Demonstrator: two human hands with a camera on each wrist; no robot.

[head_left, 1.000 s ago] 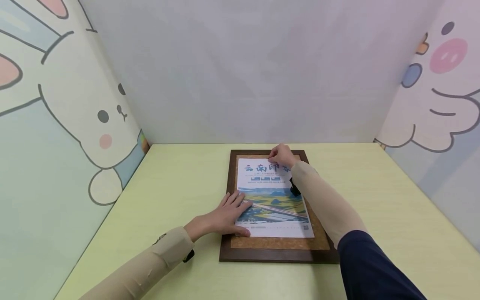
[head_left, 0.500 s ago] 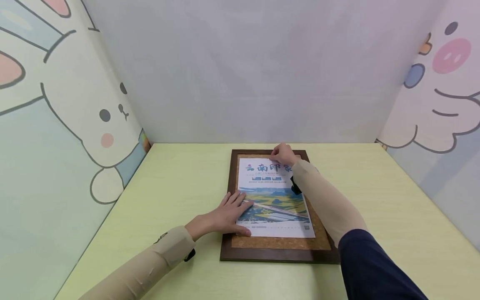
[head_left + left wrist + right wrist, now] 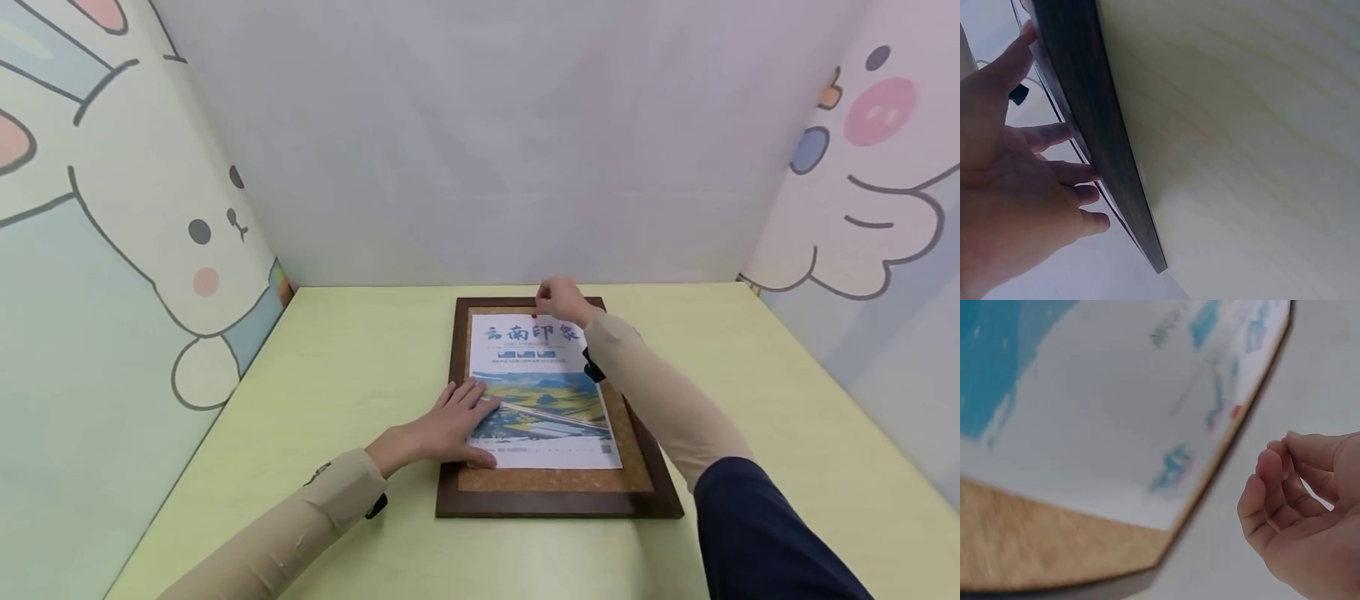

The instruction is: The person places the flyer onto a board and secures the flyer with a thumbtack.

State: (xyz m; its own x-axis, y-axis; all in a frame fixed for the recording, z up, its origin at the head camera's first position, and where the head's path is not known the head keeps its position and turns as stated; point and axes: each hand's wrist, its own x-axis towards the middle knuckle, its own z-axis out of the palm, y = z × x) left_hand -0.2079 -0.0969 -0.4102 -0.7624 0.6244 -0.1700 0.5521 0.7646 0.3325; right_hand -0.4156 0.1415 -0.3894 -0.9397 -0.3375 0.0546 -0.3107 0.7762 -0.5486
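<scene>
A printed poster with blue Chinese lettering and a landscape lies on a dark-framed cork board. My left hand rests with spread fingers on the poster's left edge and the frame; in the left wrist view its fingers reach over the frame's side. At the poster's top edge, near the middle, sits a small red push pin, also showing as a red dot. My right hand is just above that pin, apart from it. In the right wrist view its fingers are loosely curled, with nothing visible in them.
The board lies on a pale yellow-green table, close to a plain whitish back wall. Side walls carry cartoon animals, a rabbit on the left. My right forearm crosses over the board's right side.
My right hand has let go at the poster's top edge and risen slightly, so the red push pin now shows there. My left hand keeps its place on the poster.
</scene>
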